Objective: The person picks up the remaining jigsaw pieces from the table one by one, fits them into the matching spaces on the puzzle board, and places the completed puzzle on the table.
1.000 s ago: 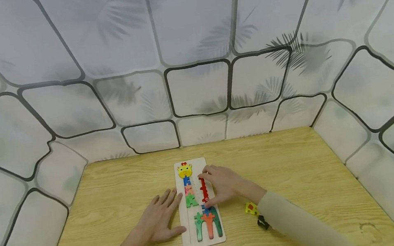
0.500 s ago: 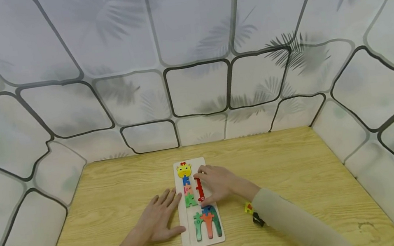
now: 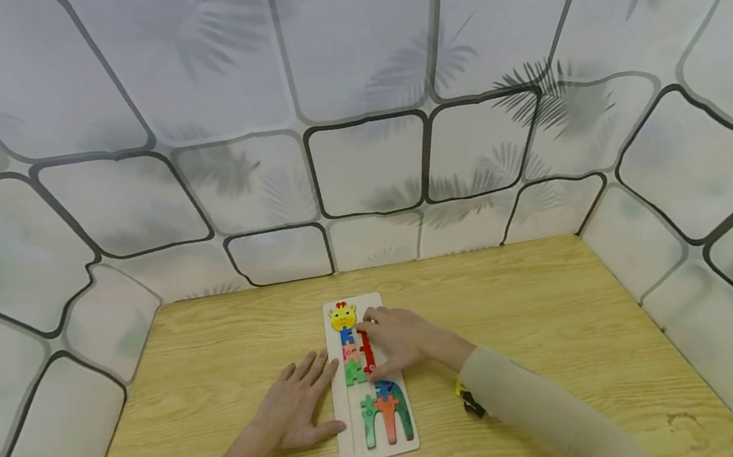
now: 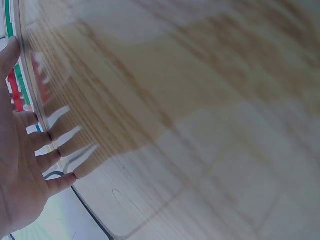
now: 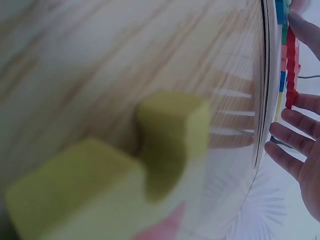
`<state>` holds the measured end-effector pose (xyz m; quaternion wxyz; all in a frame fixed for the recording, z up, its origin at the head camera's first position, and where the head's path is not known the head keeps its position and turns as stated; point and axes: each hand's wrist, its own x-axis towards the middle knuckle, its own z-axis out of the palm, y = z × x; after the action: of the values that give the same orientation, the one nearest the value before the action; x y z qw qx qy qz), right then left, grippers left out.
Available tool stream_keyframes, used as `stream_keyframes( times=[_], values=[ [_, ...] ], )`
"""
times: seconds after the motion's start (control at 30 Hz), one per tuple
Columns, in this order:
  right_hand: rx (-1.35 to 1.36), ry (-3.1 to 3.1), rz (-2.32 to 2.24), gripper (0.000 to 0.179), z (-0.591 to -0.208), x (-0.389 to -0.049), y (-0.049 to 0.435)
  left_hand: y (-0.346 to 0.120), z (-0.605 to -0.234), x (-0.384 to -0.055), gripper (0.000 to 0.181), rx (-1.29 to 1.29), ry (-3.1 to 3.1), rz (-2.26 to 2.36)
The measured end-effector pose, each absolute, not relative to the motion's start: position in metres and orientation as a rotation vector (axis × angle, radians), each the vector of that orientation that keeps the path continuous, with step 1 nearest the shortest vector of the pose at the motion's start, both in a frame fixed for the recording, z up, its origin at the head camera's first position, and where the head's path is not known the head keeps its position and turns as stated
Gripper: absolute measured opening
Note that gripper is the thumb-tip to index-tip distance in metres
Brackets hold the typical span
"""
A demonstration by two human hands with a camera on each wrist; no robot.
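Note:
A white giraffe puzzle board (image 3: pixel 364 304) lies lengthwise on the table. Its yellow head piece (image 3: pixel 343 318), a blue, pink and green neck and several leg pieces (image 3: pixel 389 418) sit in it. My right hand (image 3: pixel 400 340) pinches a long red puzzle piece (image 3: pixel 366 352) by its two ends, thumb near and fingers far, just right of the neck pieces. In the right wrist view this red piece (image 5: pixel 291 70) stands above the board's colored pieces. Spread and straight, my left hand (image 3: pixel 296 407) has its thumb and fingertips at the board's left edge.
A yellow puzzle piece (image 3: pixel 459 386) lies right of the board, partly behind the right sleeve, and looms large in the right wrist view. Beside it is a small black object (image 3: pixel 473 404). Patterned white walls (image 3: pixel 382 238) enclose the wooden table (image 3: pixel 521 293).
My right hand has moved slightly left with the red puzzle piece, bringing it closer to the neck pieces. The right sleeve covers more of the yellow piece. The left hand stays in place.

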<state>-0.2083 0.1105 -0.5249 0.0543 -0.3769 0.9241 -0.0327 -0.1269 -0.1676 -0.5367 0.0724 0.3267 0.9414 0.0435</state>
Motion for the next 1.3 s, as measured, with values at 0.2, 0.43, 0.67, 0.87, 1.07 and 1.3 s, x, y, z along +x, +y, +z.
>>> stream_keyframes(
  times=[0.2, 0.43, 0.67, 0.87, 1.07, 1.3],
  values=[
    [-1.137, 2.805, -0.094, 0.104, -0.525, -0.21, 0.109, -0.167, -0.537, -0.127, 0.104, 0.986, 2.83, 0.14],
    [-1.145, 2.797, -0.074, 0.103, -0.524, -0.211, 0.105, -0.168, -0.539, -0.127, 0.104, 1.001, 2.837, 0.149],
    [-1.148, 2.785, -0.022, 0.103, -0.523, -0.214, 0.102, -0.168, -0.539, -0.127, 0.104, 1.01, 2.85, 0.134],
    [-1.16, 2.778, 0.023, 0.103, -0.523, -0.216, 0.1, -0.168, -0.538, -0.126, 0.103, 1.017, 2.853, 0.138],
    [-1.176, 2.772, 0.049, 0.104, -0.521, -0.216, 0.098, -0.168, -0.538, -0.126, 0.103, 1.025, 2.858, 0.135],
    [-1.19, 2.761, 0.078, 0.104, -0.519, -0.217, 0.097, -0.168, -0.537, -0.125, 0.103, 1.031, 2.864, 0.135]
  ],
)
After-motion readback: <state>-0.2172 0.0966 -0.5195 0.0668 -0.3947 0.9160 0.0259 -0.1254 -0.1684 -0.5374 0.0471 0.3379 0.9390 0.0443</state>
